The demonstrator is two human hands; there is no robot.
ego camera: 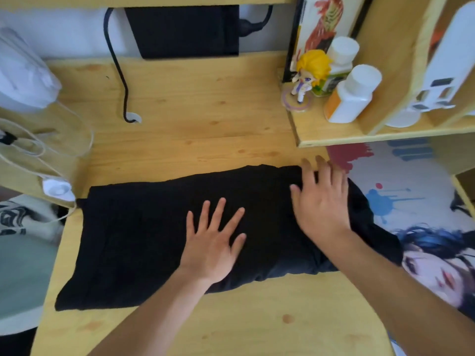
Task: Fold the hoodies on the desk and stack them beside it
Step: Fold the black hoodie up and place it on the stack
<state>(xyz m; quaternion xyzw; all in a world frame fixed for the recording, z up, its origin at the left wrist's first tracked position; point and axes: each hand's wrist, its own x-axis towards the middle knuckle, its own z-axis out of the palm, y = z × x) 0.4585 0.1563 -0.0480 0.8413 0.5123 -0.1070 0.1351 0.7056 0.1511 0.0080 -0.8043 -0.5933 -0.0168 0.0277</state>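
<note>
Two flat palms here: left hand [213, 249] mid-cloth, right hand [321, 201] at its far right end, fingers apart, gripping nothing. Black fabric hoodie [144, 237], folded long, spans the pale wooden table [195, 119] near the front edge. I'd press out creases before folding across.

My right hand [321, 201] and left hand [213, 242] cover parts of the black hoodie [144, 237], so I cannot see the folds beneath. Its right end is bunched and unreadable. The patterned garment [18, 217] beside the worktop [205, 119] is blurred and cropped.
</note>
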